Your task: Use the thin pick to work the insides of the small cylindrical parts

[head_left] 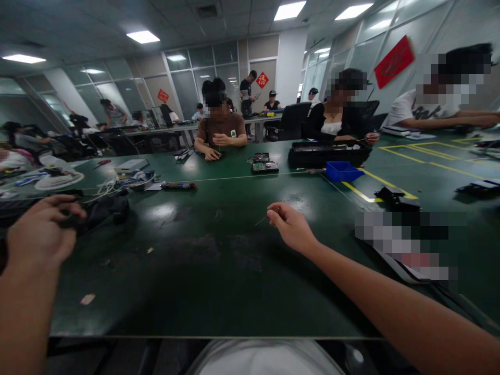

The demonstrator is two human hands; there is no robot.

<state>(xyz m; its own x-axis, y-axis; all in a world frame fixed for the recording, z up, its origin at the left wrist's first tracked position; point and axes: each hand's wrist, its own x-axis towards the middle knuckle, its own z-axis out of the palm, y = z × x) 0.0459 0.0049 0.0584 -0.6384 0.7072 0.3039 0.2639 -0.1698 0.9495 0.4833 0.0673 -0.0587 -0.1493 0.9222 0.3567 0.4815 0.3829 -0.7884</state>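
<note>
My right hand (291, 229) hovers over the middle of the green table (219, 302), fingers closed in a pinch. From them a thin metal-shafted tool (261, 221) points left and down; a bit of red shows at the fingertips, and the rest of its handle is hidden. Over at the left, my left hand (45, 226) is closed on a small dark object (72, 220), too dim and blurred to name. Just behind it lies a black, bag-like item (107, 211).
A black-and-grey cylindrical tool (178, 186), tangled white cables (111, 185) and a blue bin (342, 171) stand farther back. Opened drives (264, 166) lie near a long black housing (330, 154). Co-workers sit opposite. Paper scraps (88, 299) lie front left.
</note>
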